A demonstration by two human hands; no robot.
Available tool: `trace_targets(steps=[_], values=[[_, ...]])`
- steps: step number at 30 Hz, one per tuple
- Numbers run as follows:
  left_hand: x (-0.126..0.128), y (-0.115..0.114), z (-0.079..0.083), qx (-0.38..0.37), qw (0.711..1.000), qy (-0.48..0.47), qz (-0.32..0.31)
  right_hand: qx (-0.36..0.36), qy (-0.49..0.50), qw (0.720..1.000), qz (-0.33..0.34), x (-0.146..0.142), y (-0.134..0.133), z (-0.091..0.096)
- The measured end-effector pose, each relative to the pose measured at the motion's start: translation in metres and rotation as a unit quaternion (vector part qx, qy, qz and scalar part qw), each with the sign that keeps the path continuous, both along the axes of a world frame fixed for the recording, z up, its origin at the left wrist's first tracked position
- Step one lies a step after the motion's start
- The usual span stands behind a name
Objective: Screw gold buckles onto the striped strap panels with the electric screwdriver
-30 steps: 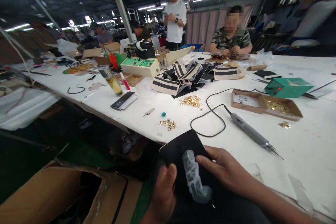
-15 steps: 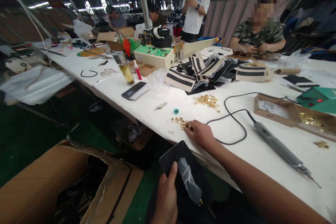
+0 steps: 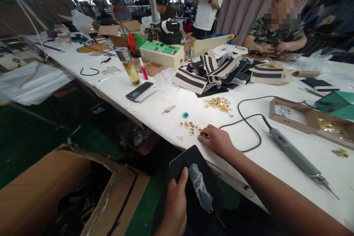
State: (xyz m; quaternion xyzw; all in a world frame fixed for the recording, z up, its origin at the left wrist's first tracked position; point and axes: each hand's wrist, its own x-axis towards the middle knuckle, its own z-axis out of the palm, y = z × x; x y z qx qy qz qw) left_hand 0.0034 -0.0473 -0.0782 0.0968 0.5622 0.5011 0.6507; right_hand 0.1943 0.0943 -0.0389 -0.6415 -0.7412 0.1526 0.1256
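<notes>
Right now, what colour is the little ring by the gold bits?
Blue; the ring shows best in the head view.

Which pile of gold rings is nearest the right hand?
The small scattered cluster beside the blue ring, just off the right hand. The bigger heap lies farther back, and more gold pieces sit in the box.

In view are four other people (image 3: 208, 5), two heaps of gold rings (image 3: 190, 127) (image 3: 220, 104), one blue ring (image 3: 185, 114), one corded hand tool (image 3: 294, 155), one glass bottle (image 3: 129, 67), one cardboard carton (image 3: 55, 191) on the floor and one black piece (image 3: 193, 158).
</notes>
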Motion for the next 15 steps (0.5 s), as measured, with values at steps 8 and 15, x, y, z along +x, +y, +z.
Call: trace_targets(steps=[8,15], values=[[0.007,-0.003,0.002,0.026,1.0,0.003,-0.008,-0.023,-0.069,0.997,0.037,-0.003,0.016,0.018],[0.009,-0.008,0.012,0.063,0.996,0.062,-0.019,0.006,-0.004,0.998,0.064,-0.008,-0.009,0.047]])
